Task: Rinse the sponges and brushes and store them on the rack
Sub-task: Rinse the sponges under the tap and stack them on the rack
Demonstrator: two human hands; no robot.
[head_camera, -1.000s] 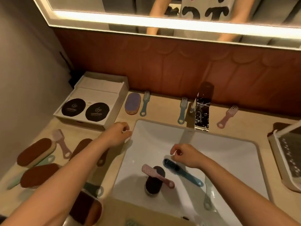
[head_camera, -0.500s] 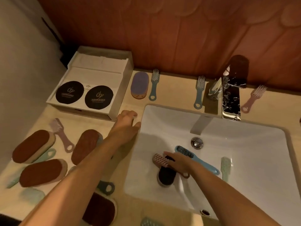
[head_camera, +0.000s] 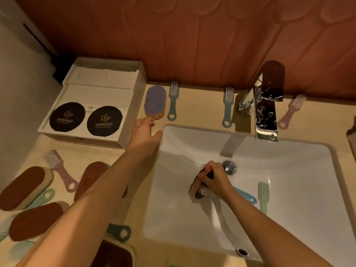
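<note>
**At the sink:** A dark sponge (head_camera: pixel 195 187) and the pale-bristled head of a pink brush (head_camera: pixel 203 189) are gripped together in the right hand (head_camera: pixel 213 180). The fingers are curled round both, low in the sink basin (head_camera: pixel 289 189) and just beside its drain (head_camera: pixel 228 167). The left hand (head_camera: pixel 144 135) is stretched over the basin's back-left corner with fingers straight and loosely spread. Its forefinger is at the near end of a purple sponge (head_camera: pixel 155 101) lying on the counter behind that corner; whether the sponge is touched cannot be told. A blue brush (head_camera: pixel 245 195) and a green brush (head_camera: pixel 263 191) lie in the basin, to the right of the gripped pair. No stream is seen falling from the faucet (head_camera: pixel 266 116) at the basin's back rim, and the rack is not in view.

The step in hand is judged to be the gathering of items for rinsing. It would be done well if the water were opened first and the pair lifted under the spout, with the bristles and sponge face turned to the stream. The sponge should be squeezed out before it is stored. The purple sponge is best pinched by its long sides rather than pushed, lest it be slid into the teal brush (head_camera: pixel 172 101) just beside it.
</note>
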